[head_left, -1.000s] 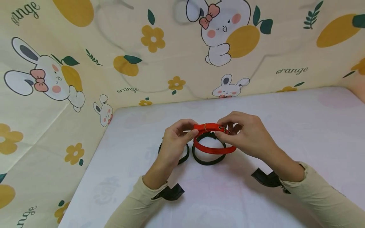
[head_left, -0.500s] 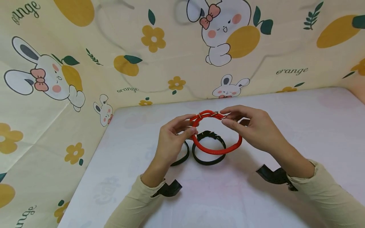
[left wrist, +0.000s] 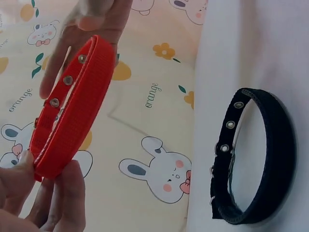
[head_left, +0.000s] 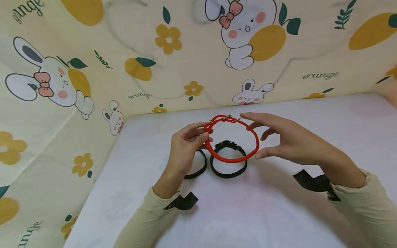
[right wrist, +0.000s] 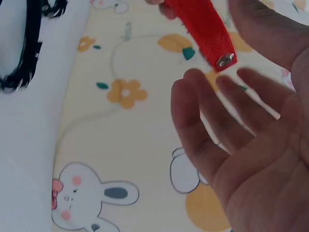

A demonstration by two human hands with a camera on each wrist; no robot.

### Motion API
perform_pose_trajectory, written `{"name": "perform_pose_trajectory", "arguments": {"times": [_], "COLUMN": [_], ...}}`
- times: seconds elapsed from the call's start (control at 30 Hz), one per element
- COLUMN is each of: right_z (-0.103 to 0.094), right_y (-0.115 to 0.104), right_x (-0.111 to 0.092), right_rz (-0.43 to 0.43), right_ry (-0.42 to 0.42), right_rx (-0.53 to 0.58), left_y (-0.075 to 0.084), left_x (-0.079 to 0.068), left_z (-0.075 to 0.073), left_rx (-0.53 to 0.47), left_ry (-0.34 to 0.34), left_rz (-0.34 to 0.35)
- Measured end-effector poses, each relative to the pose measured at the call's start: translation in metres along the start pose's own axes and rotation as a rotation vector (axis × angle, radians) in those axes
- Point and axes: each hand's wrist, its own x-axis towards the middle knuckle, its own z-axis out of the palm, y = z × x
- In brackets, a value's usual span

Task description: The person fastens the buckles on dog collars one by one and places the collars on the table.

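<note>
A red buckled collar [head_left: 231, 160] with metal eyelets is held up as a closed loop above the table. My left hand [head_left: 185, 146] pinches its left side between thumb and fingers. My right hand [head_left: 289, 141] is spread beside the loop's right side, thumb apart from the fingers, with nothing gripped. In the right wrist view, the red collar [right wrist: 205, 34] shows a riveted end above the fingertips. Below the loop lies a black collar [head_left: 228, 175], partly overlapped by it in the head view.
A second black collar [head_left: 196, 175] lies just left of the first, partly hidden behind the left hand. The white table [head_left: 235, 213] meets a patterned cloth wall [head_left: 173, 74] at the back and left. Black straps [head_left: 311, 181] hang at the wrists.
The red collar has been lifted slightly and its loop has opened out into a rounder shape. My right hand has let go of it and moved right; my left hand keeps its pinch.
</note>
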Motion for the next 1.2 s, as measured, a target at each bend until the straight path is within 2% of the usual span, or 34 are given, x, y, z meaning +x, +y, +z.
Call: {"name": "perform_pose_trajectory", "arguments": {"times": [0.13, 0.27, 0.43, 0.53, 0.6, 0.67, 0.73, 0.8, 0.87, 1.0, 1.2], "right_z": [-0.001, -0.004, -0.010, -0.012, -0.013, -0.014, -0.015, -0.016, -0.017, -0.016, -0.012], "right_y": [0.007, 0.014, 0.029, 0.040, 0.047, 0.054, 0.061, 0.068, 0.074, 0.086, 0.106], "right_x": [-0.001, -0.003, -0.011, -0.016, -0.019, -0.022, -0.025, -0.028, -0.030, -0.037, -0.048], "right_rz": [-0.078, -0.077, -0.046, -0.019, 0.025, 0.053, 0.074, 0.089, 0.109, 0.189, 0.202], "right_ry": [0.029, 0.078, 0.115, 0.127, 0.133, 0.131, 0.124, 0.118, 0.110, 0.077, 0.001], "right_rx": [-0.036, -0.066, -0.079, -0.073, -0.079, -0.087, -0.086, -0.084, -0.093, -0.108, -0.124], "left_y": [-0.001, 0.000, 0.001, 0.001, 0.000, -0.003, -0.007, -0.013, -0.019, -0.030, -0.043], "left_x": [0.003, 0.009, 0.017, 0.023, 0.027, 0.031, 0.034, 0.037, 0.040, 0.046, 0.051], "left_z": [0.004, 0.010, 0.018, 0.021, 0.021, 0.022, 0.023, 0.026, 0.032, 0.044, 0.062], "left_rx": [-0.005, 0.026, 0.109, 0.178, 0.251, 0.340, 0.428, 0.505, 0.562, 0.667, 0.863], "left_ry": [-0.023, -0.085, -0.205, -0.313, -0.406, -0.502, -0.566, -0.586, -0.580, -0.553, -0.568], "left_rz": [-0.027, -0.068, -0.090, -0.093, -0.070, -0.007, 0.068, 0.120, 0.140, 0.134, 0.110]}}
